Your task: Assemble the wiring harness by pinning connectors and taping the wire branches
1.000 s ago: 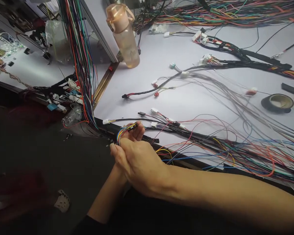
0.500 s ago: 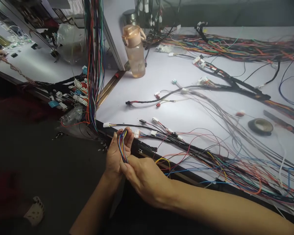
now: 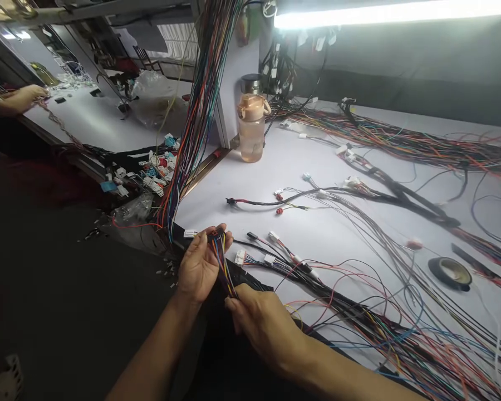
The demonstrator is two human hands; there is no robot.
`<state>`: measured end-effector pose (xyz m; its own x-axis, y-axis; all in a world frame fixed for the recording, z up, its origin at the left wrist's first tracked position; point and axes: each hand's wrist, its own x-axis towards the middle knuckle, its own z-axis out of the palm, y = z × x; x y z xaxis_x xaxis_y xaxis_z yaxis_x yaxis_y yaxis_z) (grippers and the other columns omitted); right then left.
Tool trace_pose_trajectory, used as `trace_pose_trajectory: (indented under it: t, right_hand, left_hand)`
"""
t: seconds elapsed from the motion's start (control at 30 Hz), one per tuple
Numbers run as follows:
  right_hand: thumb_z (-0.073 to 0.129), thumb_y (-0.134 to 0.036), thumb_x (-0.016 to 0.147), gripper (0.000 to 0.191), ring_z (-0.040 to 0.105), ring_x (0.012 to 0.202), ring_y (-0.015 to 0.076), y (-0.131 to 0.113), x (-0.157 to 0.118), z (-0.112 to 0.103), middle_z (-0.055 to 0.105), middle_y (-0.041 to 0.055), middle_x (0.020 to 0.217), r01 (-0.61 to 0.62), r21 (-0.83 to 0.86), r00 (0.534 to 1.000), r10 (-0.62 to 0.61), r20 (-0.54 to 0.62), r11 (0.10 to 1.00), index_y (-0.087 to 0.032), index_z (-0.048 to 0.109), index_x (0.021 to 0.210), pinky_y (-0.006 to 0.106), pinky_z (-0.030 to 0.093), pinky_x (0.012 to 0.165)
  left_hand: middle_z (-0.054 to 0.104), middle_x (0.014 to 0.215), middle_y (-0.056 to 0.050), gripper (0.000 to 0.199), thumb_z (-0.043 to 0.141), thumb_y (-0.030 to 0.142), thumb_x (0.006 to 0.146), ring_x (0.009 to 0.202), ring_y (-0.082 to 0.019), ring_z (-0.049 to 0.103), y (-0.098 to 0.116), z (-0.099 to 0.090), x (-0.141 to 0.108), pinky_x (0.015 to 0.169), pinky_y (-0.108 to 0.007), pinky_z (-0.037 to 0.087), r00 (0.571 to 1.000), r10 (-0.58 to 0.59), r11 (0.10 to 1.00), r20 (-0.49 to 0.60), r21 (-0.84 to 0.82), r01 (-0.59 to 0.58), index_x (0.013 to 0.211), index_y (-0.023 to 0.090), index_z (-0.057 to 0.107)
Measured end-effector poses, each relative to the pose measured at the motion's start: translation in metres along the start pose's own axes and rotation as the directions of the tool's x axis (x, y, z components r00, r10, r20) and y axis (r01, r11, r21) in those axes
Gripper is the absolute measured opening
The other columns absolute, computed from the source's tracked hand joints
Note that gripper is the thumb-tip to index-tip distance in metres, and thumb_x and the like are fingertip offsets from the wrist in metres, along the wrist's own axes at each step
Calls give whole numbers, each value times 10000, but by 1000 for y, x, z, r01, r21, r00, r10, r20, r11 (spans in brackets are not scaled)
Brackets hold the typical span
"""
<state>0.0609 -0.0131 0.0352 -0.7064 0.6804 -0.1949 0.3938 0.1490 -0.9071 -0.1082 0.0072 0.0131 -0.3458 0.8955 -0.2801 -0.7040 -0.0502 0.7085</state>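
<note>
One view, head. Left hand [image 3: 198,273]: grip closed round a black connector [image 3: 215,236], held at the near edge of the table [image 3: 206,209]. Right hand [image 3: 267,320]: grip clamped on the multicoloured wires [image 3: 223,267] leading from it. Progress, by judgement: wires appear seated in the connector already; whether any slot is left unfilled cannot be told. Just right, a branch ends in a white connector [image 3: 240,258]; farther right, loose wires [image 3: 417,340] lie unbundled. No brand, label or writing legible, bottle [image 3: 251,133] included.

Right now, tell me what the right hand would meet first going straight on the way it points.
Likely the left hand, beyond the coloured wires the right hand holds, though the depth between the two hands is unclear.
</note>
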Motion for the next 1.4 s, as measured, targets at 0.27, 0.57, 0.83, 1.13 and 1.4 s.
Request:
trace_pose_trajectory:
  t: [0.27,0.57,0.83,1.13,1.4]
  right_hand:
    - [260,-377,1019,365,495,531,92,15,-1,-6,553,-17,594,166,155,985,-156,-71,974,-198,464,775,198,360,559]
    - [295,-325,1018,315,502,541,81,39,6,-12,574,-16,615,333,233,943,-323,-81,914,-196,486,804,176,373,556]
    - [221,-334,1042,371,464,513,75,41,12,-14,560,-23,642,422,117,907,-417,-66,899,-200,476,808,186,366,547]
    - [159,-367,1048,445,429,480,85,47,15,-6,527,-30,575,438,16,895,-434,-105,899,-199,482,791,195,347,515]
    - [179,-403,1040,461,452,498,91,46,16,-8,539,-16,585,347,77,937,-348,5,935,-205,473,745,203,354,514]
  left_hand:
    - [630,1237,-111,416,716,312,788,1110,-225,613,25,-7,86,993,-404,474,880,309,487,360,735,-472,1174,186,628]
    - [720,1047,-91,276,656,324,838,971,-215,663,16,0,131,930,-370,502,822,151,68,549,824,-563,1064,176,707]
    - [741,962,-49,250,682,320,831,858,-146,675,13,1,127,809,-249,534,896,150,434,418,786,-440,1041,194,730]
    - [734,878,-40,211,678,293,840,713,-117,666,20,5,120,721,-236,540,927,67,553,369,760,-343,1020,201,737]
    - [730,849,-58,222,691,317,826,677,-130,649,22,2,120,648,-248,544,936,22,625,351,726,-287,997,187,745]
